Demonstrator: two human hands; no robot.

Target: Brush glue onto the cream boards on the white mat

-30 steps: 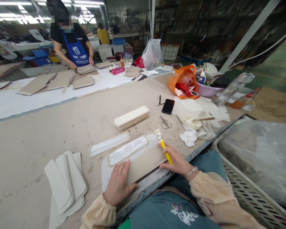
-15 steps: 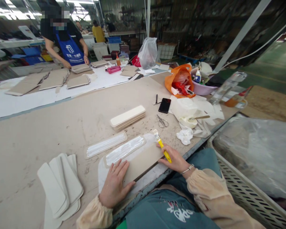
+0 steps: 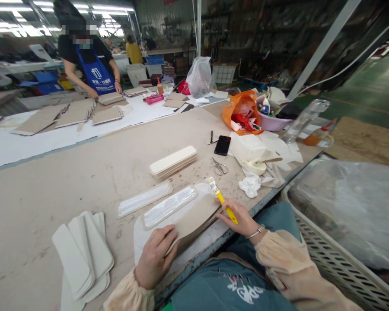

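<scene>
My left hand (image 3: 157,255) pinches the near left end of a grey-beige sheet (image 3: 194,219), whose edge curls up off the table. In my right hand (image 3: 236,217) is a yellow-handled brush (image 3: 228,210) with white-coated bristles; its fingers also lie at the sheet's right end. Behind the sheet lies a rounded strip (image 3: 170,206) streaked with shiny white paste, on white paper. A second coated strip (image 3: 145,199) rests further left. Beyond them stands a stack of cream rounded strips (image 3: 173,160).
Fanned pale pieces (image 3: 81,255) lie at the left. Scissors (image 3: 220,167), a phone (image 3: 222,145), crumpled tissue (image 3: 250,185) and a paste container (image 3: 254,166) are to the right. A plastic basket (image 3: 337,255) stands beside the table. Across it, a co-worker (image 3: 95,71) handles boards.
My left hand has gone from lying flat to gripping the sheet, lifting its left end into a curl. The brush stays in my right hand, nearly in place.
</scene>
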